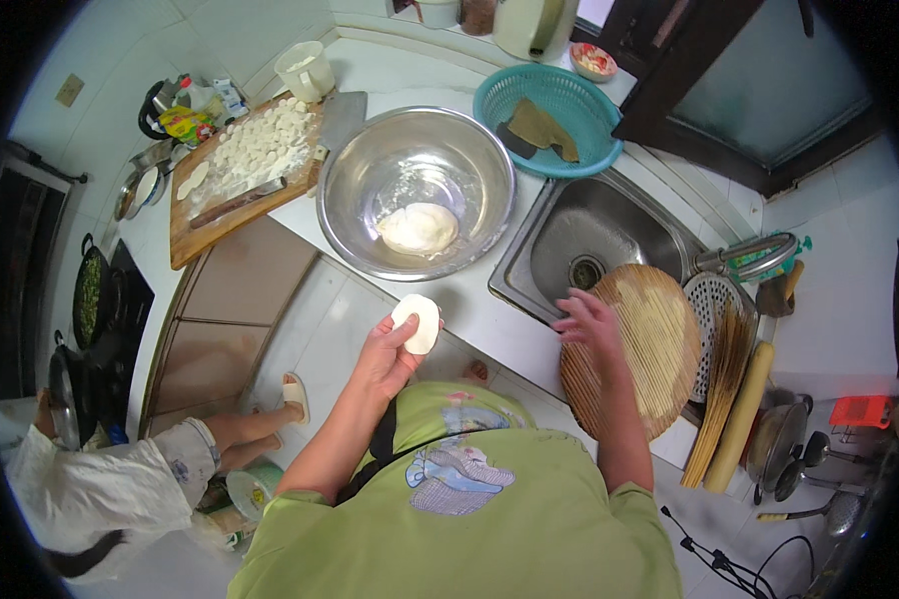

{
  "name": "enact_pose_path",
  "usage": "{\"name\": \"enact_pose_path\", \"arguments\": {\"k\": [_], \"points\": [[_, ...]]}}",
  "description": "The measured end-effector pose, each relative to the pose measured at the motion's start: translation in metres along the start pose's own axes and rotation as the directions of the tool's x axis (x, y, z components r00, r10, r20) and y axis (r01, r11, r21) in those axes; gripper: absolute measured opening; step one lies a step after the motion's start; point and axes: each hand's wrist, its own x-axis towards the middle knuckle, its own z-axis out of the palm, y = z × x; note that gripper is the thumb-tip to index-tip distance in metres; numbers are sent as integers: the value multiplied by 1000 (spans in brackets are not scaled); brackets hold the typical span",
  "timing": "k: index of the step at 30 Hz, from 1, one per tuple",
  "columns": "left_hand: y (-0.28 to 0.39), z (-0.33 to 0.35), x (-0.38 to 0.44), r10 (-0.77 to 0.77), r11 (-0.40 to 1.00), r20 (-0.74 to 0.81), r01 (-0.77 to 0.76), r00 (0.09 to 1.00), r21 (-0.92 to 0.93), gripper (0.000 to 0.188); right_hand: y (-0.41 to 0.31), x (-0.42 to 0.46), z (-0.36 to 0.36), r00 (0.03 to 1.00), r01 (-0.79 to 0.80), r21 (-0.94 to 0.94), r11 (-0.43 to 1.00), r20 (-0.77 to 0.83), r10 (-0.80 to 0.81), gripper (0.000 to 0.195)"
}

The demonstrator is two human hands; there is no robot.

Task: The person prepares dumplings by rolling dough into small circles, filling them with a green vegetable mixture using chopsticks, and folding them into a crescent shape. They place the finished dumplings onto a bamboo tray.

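My left hand (393, 352) holds a flat oval dough wrapper (417, 323), its thumb pressed on the face. My right hand (588, 322) is apart from it, fingers spread, over the edge of a round slatted wooden board (648, 359); nothing shows in its fingers. Beyond my left hand, a lump of dough (419, 229) lies in a large steel bowl (337, 224). On a wooden cutting board (217, 238) at the upper left are many small dough pieces (266, 138), a wooden rolling pin (238, 204) and a flat dough piece (193, 180).
A steel sink (577, 217) adjoins the round board. Behind it stands a teal plastic basket (547, 82) holding a cloth-like brown item. A cleaver (342, 116) lies beside the steel bowl. At the left, a person (112, 479) is beside the stove with a pan of chopped greens (88, 296).
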Motion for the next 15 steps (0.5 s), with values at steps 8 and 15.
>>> {"name": "enact_pose_path", "arguments": {"k": [8, 15], "points": [[43, -52, -10, 89, 994, 22, -87, 996, -65, 31, -13, 75, 151, 981, -192, 296, 936, 98, 170, 55], [92, -114, -33, 187, 954, -25, -187, 982, -234, 32, 10, 106, 182, 970, -210, 460, 863, -9, 241, 33]]}}
